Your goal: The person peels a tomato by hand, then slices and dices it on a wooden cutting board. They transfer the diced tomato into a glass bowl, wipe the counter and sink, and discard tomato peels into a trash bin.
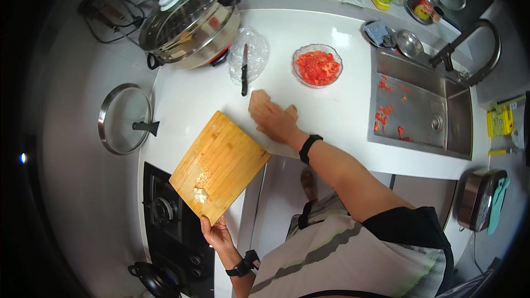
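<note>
My left hand (216, 232) grips the near corner of a bamboo cutting board (225, 155), tilted over the counter's edge beside the stove. Peeled garlic cloves (200, 195) and some minced garlic (203, 177) lie on the board. My right hand (274, 120), blurred, is low over the white counter beyond the board's right corner; its fingers look bent, and whether they hold anything is unclear. Beyond it a kitchen knife (244, 70) with a black handle rests on a clear plastic bag (259, 56). Chopped tomato (318, 67) fills a glass bowl (296, 75) farther right.
A large steel pot (223, 29) with a glass lid stands at the back left. Another glass lid (120, 120) leans on the left wall above the gas stove (176, 215). Red scraps lie in the steel sink (422, 103) on the right, below a black faucet (492, 49).
</note>
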{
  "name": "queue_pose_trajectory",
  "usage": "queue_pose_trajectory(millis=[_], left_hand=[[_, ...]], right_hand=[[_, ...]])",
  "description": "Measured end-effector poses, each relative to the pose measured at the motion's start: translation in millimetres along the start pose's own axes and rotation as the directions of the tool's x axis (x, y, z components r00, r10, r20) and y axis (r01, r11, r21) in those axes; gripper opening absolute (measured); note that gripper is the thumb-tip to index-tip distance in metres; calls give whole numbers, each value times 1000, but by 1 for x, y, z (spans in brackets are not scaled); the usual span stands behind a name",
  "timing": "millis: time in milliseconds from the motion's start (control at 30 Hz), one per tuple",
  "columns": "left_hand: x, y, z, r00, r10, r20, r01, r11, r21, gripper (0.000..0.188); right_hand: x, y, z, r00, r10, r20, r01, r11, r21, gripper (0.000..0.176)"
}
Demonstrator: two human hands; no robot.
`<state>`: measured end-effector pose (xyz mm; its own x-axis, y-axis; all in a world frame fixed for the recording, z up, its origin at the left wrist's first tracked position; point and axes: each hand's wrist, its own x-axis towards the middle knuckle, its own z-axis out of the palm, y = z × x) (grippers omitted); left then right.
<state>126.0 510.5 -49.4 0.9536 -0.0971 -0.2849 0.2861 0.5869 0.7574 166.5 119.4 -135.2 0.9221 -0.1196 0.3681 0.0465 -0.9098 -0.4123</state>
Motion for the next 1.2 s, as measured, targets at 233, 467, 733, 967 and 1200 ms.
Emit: queue_pose_trajectory(millis=[233, 467, 733, 967, 1200], left_hand=[[12, -17, 28, 996, -83, 42, 83, 997, -1, 43], [28, -59, 74, 954, -205, 218, 184, 976, 116, 43], [50, -131, 99, 850, -432, 301, 363, 895, 259, 32], [47, -155, 124, 838, -488, 246, 391, 850, 354, 26], [55, -169, 139, 840, -503, 202, 412, 834, 366, 25]], right_hand=[[-95, 81, -87, 985, 146, -94, -154, 985, -81, 50], [-170, 149, -182, 672, 670, -316, -712, 702, -26, 32], [-138, 162, -190, 936, 302, -183, -308, 951, -8, 34], [-104, 204, -177, 873, 396, 284, -356, 917, -182, 52], [-38, 268, -169, 953, 295, 66, -274, 936, -223, 48]])
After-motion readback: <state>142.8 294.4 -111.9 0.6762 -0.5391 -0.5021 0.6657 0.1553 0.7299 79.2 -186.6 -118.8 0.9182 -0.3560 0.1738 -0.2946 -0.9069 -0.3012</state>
